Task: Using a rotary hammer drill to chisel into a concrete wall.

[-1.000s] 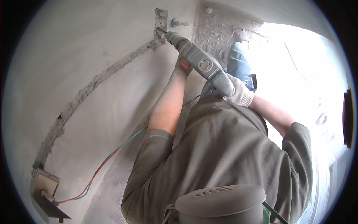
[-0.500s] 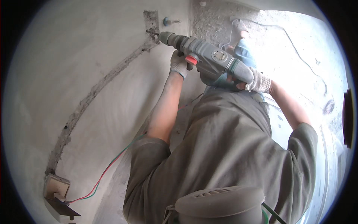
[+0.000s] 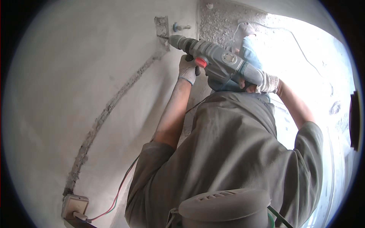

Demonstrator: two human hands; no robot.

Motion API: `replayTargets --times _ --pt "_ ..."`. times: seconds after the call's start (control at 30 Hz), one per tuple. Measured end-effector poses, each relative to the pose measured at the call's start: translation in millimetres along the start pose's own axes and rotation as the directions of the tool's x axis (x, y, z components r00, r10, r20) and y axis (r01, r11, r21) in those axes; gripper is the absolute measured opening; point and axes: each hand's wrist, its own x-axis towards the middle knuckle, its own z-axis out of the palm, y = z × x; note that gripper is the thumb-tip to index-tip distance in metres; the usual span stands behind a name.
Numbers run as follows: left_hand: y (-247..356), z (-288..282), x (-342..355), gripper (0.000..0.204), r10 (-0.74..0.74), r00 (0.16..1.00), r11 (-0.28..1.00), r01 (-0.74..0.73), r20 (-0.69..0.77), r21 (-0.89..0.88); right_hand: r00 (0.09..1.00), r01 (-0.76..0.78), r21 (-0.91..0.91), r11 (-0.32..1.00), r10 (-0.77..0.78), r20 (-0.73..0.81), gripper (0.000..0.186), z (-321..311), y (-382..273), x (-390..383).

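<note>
A grey rotary hammer (image 3: 222, 60) with a red switch lies across the upper middle, its bit (image 3: 164, 37) at a chiselled recess (image 3: 161, 24) in the plaster wall. My left hand (image 3: 188, 69), in a knitted glove, is closed on the drill's front side handle. My right hand (image 3: 264, 81), gloved with bare fingertips showing, grips the rear handle close to my body. A small metal pipe fitting (image 3: 178, 27) sticks out of the wall just right of the recess.
A chased groove (image 3: 110, 108) runs down to a socket (image 3: 76, 207) with a plug and red and green wires (image 3: 114, 203). At upper right are a rubble-strewn floor (image 3: 215, 28), a grey cable (image 3: 300, 43) and my leg (image 3: 249, 51). A respirator (image 3: 224, 209) hangs at the bottom.
The drill now lies at a flatter angle across the view, and my right hand has shifted right and up with it. The wall has shifted slightly in the view.
</note>
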Motion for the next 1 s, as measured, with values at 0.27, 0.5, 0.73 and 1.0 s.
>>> replayTargets --times 0.27,0.5,0.73,1.0 --pt "-5.7 -4.9 16.8 0.035 -0.01 0.986 0.989 0.034 0.168 -0.143 0.997 0.035 -0.144 0.989 -0.044 -0.058 0.022 16.7 -34.3 5.5" --pt "13.7 10.8 25.8 0.028 0.152 0.947 0.986 -0.129 0.281 -0.101 0.924 0.018 -0.162 0.987 -0.078 -0.375 0.032 31.3 -48.5 -2.4" --pt "7.1 14.6 29.2 0.033 0.172 0.957 0.944 -0.093 0.235 -0.316 0.781 0.21 -0.202 0.957 -0.289 -0.554 0.032 29.8 -87.0 8.3" --pt "67.6 38.7 27.5 0.039 0.37 0.878 0.677 -0.032 0.303 -0.736 0.827 -0.014 -0.745 0.667 -0.41 -0.383 0.062 16.3 -200.1 36.6"
